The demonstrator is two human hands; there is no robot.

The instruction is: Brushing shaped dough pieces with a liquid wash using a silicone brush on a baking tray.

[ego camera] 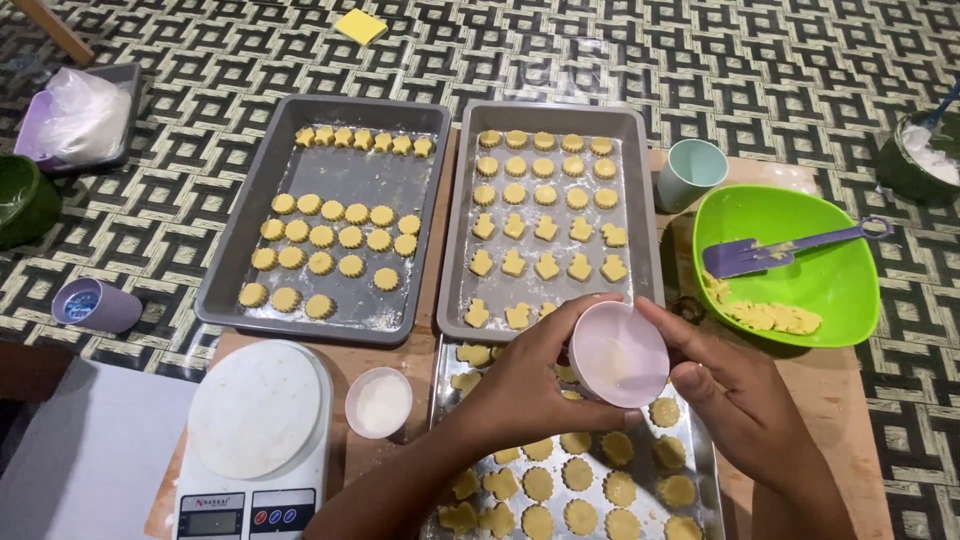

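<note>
Both the left hand (535,385) and the right hand (735,400) grasp a small pink bowl (618,353) by its rim, held above the steel tray (705,470) of cut-out cookies (580,480).

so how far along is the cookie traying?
Done: the left grey tray holds rows of round and star cut-outs, and the right grey tray is nearly full. In hand: the left hand and right hand hold a small pink bowl over the part-filled shiny tray. Left: dough scraps in the green bowl.
</note>
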